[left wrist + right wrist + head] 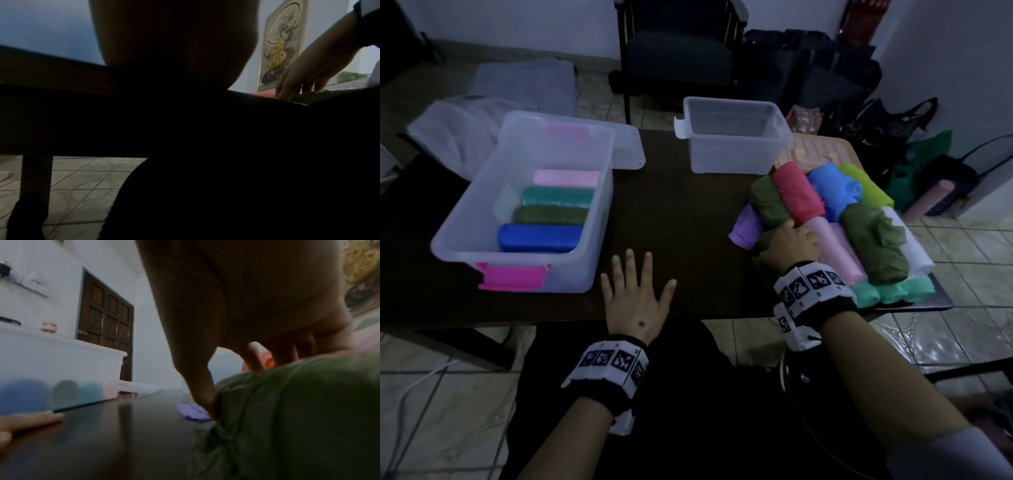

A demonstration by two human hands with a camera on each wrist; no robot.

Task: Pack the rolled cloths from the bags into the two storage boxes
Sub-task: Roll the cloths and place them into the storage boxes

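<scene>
Fingers of the right hand (791, 244) curl around an olive roll (298, 410) beside the near box (517, 219), while the left hand (635, 294) lies spread flat.

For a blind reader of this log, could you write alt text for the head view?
The right hand grips a green roll in a pile of coloured rolls; the left hand lies flat on the dark table. One box holds four rolls; the other box is empty.

home | tiled floor (962, 260) | panelled door (107, 324) | wall painting (281, 47)
</scene>
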